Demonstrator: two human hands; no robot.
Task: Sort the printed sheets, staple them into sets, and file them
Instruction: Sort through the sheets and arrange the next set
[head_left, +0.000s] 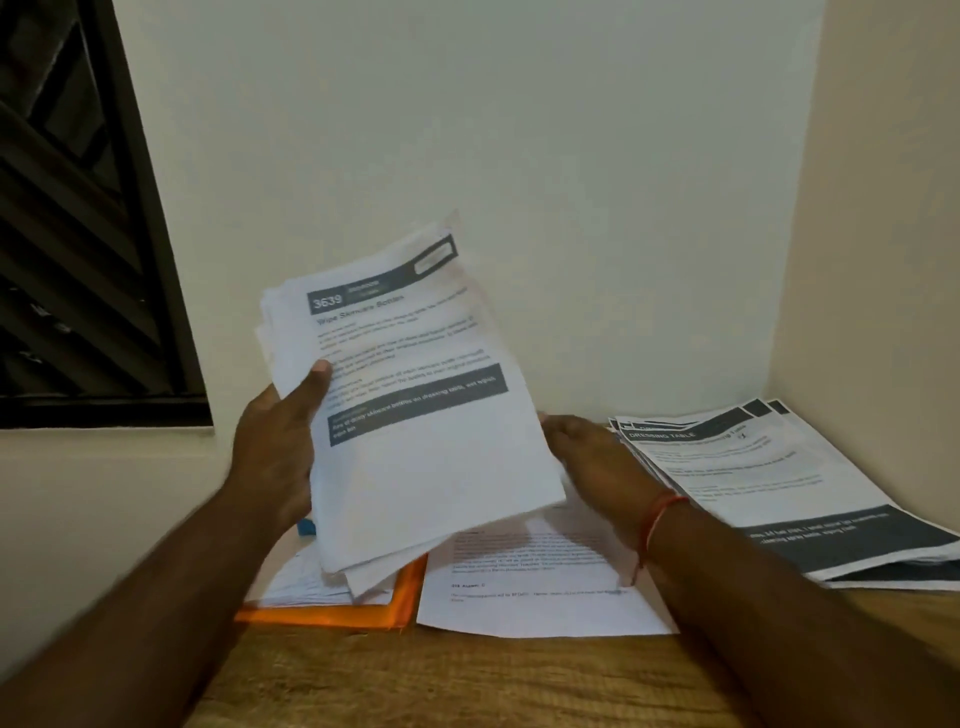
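most sorting seems undone: the left grip (280, 447) clasps a bundle of sheets (415, 415) above the orange file (332, 616), the right grip (597, 457) slack-fingered beside it, another stack (769, 478) on the counter (467, 686), nothing visibly stapled.

**Wood, Plaster and a Dark Window**

A wooden table (467, 686) with visible brown grain fills the lower part of the view and meets a pale back wall (519, 130). A cream side wall (883, 208) joins it on the right, forming a corner. At upper left is a window (78, 208) with a dark frame and slanted dark bars, above a pale ledge (104, 467).
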